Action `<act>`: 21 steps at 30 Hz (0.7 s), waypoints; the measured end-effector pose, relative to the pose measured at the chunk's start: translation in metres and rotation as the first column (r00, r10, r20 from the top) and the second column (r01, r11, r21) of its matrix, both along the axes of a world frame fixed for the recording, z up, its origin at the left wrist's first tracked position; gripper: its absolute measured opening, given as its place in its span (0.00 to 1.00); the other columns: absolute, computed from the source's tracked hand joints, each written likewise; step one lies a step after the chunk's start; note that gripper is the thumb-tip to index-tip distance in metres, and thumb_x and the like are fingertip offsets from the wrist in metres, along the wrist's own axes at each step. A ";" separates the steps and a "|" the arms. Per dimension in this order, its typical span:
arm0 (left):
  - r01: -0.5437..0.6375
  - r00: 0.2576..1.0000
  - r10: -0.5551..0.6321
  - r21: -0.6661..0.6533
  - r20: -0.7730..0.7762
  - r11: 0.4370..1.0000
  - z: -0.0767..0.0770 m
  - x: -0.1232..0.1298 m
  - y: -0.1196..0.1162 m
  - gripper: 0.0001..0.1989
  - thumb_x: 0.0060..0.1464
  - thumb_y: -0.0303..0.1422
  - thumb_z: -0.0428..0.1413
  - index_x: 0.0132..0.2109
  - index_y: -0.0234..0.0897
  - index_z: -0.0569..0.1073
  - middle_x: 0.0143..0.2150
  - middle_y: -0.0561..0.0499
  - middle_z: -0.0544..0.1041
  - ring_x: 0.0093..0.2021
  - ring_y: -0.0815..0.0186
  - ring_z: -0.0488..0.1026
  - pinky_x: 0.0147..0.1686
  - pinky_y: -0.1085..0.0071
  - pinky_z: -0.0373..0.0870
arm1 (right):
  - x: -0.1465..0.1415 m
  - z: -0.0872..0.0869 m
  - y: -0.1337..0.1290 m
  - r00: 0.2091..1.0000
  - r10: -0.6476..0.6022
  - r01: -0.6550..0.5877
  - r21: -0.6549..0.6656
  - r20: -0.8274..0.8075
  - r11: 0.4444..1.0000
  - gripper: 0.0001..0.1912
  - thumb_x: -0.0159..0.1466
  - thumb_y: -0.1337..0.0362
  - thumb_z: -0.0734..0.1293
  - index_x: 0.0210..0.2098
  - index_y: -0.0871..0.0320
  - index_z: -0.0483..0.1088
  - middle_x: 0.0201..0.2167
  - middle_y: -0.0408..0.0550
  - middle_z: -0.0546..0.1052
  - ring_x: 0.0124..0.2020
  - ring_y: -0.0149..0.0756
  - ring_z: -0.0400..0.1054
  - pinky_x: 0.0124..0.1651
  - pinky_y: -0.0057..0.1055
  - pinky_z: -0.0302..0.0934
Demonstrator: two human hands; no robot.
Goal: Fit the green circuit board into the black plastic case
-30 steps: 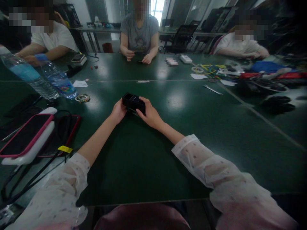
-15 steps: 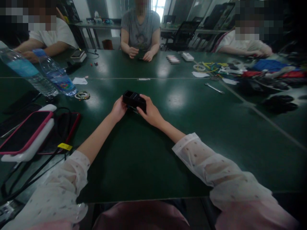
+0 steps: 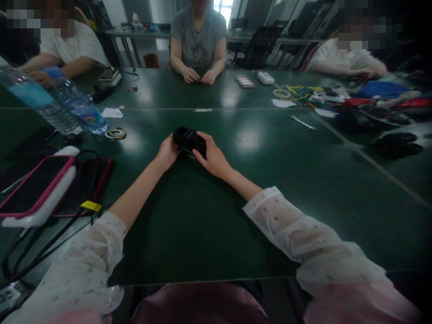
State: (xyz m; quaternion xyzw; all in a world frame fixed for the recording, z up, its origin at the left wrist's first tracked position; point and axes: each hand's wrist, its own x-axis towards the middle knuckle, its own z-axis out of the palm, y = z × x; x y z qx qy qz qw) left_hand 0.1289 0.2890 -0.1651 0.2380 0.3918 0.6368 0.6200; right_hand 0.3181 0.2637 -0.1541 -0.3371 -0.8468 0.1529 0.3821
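Observation:
Between my two hands is a small black box-shaped device [image 3: 187, 140] with a dark square screen at its left end, held just over the green table [image 3: 202, 216]. My left hand [image 3: 168, 152] grips its left end; those fingers are mostly hidden behind and under it. My right hand [image 3: 214, 155] wraps the right end, thumb on the near side and fingers over the top. What the device's underside looks like is hidden.
On the left are a phone in a pink case [image 3: 37, 184], cables [image 3: 43, 256], a bracelet [image 3: 115, 133] and two water bottles [image 3: 79, 105]. To the right lie a wrench [image 3: 303, 123] and a pile of cords [image 3: 303, 93]. A person [image 3: 199, 45] sits opposite; others sit at both sides.
My hands and the black device stay almost still. Across the table, the person's hands have come closer together. The view has shifted very slightly.

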 end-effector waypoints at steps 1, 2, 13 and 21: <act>0.004 1.000 -0.004 0.003 -0.001 1.000 0.000 0.000 0.000 0.08 0.58 0.36 0.53 0.40 0.37 0.73 0.31 0.49 0.75 0.37 0.64 0.71 0.39 0.69 0.64 | 0.000 0.000 0.000 1.000 -0.001 0.001 0.005 0.000 1.000 0.30 0.67 0.53 0.59 0.64 0.51 0.44 0.59 0.57 0.60 0.55 0.52 0.64 0.53 0.53 0.65; 0.007 1.000 -0.007 0.003 -0.003 1.000 0.000 0.000 0.001 0.09 0.58 0.36 0.53 0.41 0.37 0.73 0.32 0.49 0.75 0.37 0.64 0.71 0.39 0.69 0.64 | 0.000 0.000 0.000 1.000 -0.002 0.002 0.010 0.001 1.000 0.30 0.67 0.53 0.59 0.64 0.51 0.44 0.59 0.57 0.60 0.55 0.52 0.64 0.54 0.53 0.64; 0.000 1.000 0.000 -0.018 -0.017 1.000 0.000 -0.001 0.000 0.09 0.58 0.36 0.52 0.41 0.37 0.73 0.31 0.49 0.75 0.38 0.63 0.71 0.39 0.68 0.64 | 0.000 0.000 0.000 1.000 -0.004 0.003 0.015 0.013 1.000 0.30 0.68 0.53 0.58 0.64 0.52 0.44 0.59 0.58 0.60 0.54 0.51 0.64 0.53 0.52 0.65; -0.010 1.000 0.010 -0.013 -0.020 1.000 -0.001 0.000 0.000 0.10 0.57 0.39 0.54 0.41 0.38 0.73 0.33 0.49 0.75 0.38 0.63 0.71 0.40 0.67 0.64 | 0.001 0.001 -0.001 1.000 0.003 -0.003 0.001 0.004 1.000 0.29 0.68 0.53 0.58 0.64 0.51 0.44 0.59 0.57 0.61 0.53 0.51 0.65 0.52 0.53 0.66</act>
